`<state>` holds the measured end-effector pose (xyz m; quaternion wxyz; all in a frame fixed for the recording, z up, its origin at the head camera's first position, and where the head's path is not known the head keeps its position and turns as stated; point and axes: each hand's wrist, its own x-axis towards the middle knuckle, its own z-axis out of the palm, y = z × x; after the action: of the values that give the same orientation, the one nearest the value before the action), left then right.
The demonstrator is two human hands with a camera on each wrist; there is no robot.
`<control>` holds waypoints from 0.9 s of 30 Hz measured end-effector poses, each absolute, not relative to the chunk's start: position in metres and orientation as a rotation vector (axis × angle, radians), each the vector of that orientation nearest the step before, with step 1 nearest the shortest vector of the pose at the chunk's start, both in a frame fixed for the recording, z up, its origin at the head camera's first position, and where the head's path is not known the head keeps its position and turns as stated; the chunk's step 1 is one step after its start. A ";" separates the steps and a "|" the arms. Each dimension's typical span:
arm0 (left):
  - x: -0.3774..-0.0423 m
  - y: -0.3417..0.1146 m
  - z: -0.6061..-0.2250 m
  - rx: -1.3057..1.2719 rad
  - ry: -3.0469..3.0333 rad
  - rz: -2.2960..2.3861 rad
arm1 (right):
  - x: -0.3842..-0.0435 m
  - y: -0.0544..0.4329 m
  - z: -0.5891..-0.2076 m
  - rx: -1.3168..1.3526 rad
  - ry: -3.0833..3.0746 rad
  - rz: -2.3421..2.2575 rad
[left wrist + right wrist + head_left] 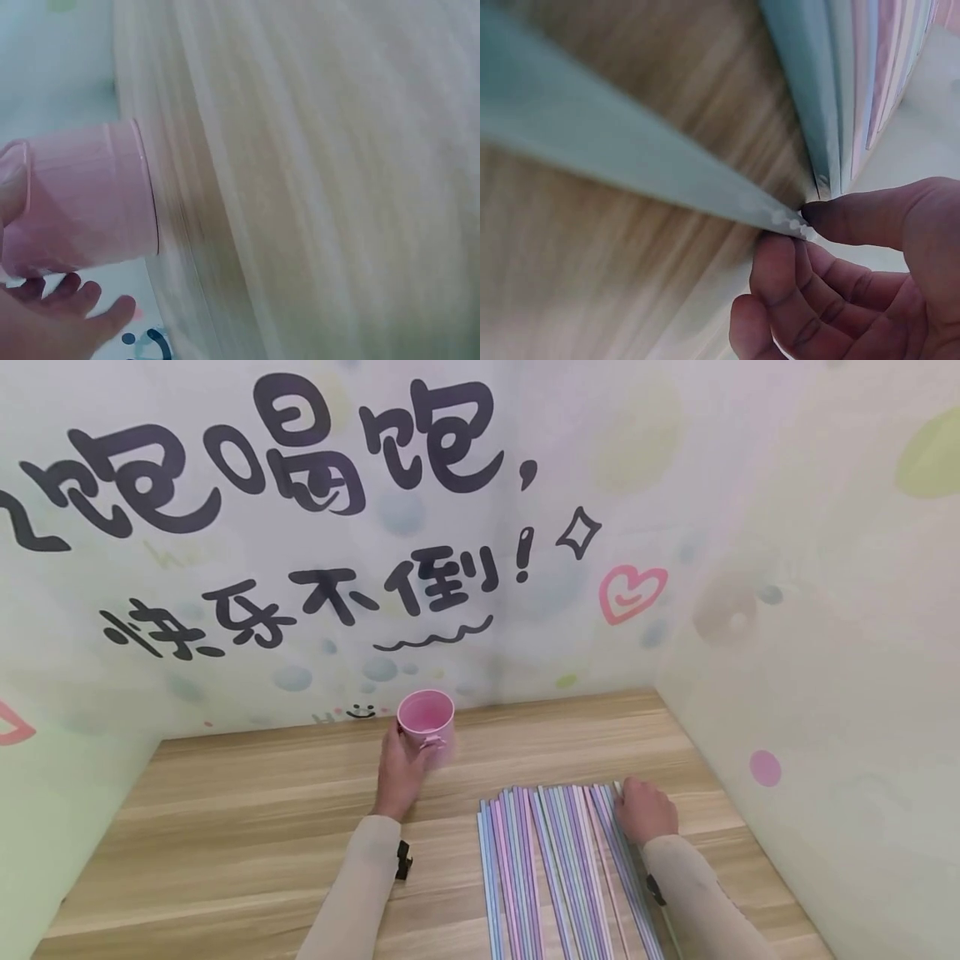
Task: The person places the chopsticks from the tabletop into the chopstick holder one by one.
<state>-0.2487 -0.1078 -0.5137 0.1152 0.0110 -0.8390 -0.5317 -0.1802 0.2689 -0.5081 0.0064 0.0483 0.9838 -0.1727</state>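
Note:
A small pink bucket (426,718) stands near the back wall, its mouth facing up and a little handle fitting on its near side. My left hand (399,772) grips it from the near left, with the thumb on the near side; in the left wrist view the other fingers lie along the bucket's far side. My right hand (647,810) is at the right end of a row of long pastel sticks (562,868). Between thumb and fingertips it pinches the far end of a pale green stick (652,157), which stands apart from the row in the right wrist view.
The wood-grain tabletop (247,827) meets a printed back wall (525,635) with dark lettering and a plain-toned side wall (825,693) on the right. The sticks lie side by side, running toward the near edge of the view.

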 end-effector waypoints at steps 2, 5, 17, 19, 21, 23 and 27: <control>-0.249 -0.109 -0.513 0.020 -2.421 -1.632 | -0.181 0.268 -0.508 0.141 3.080 -0.533; -0.247 -0.112 -0.513 0.003 -2.384 -1.724 | -0.181 0.268 -0.508 0.128 3.081 -0.525; -0.227 -0.121 -0.513 -0.087 -2.428 -1.759 | -0.181 0.267 -0.492 0.104 3.026 -0.625; -0.223 -0.123 -0.513 -0.107 -2.419 -1.763 | -0.182 0.266 -0.485 0.098 3.019 -0.674; -0.219 -0.124 -0.514 -0.124 -2.410 -1.767 | -0.182 0.264 -0.477 0.073 3.050 -0.725; -0.214 -0.126 -0.513 -0.137 -2.409 -1.768 | -0.182 0.260 -0.468 0.041 3.083 -0.766; -0.202 -0.128 -0.513 -0.132 -2.441 -1.772 | -0.183 0.249 -0.450 -0.005 3.141 -0.843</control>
<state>-0.2017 -0.1280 -0.5133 0.0610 -0.0436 -0.8070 -0.5858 -0.1827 0.2487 -0.4500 -0.0553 -0.0016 0.9643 -0.2590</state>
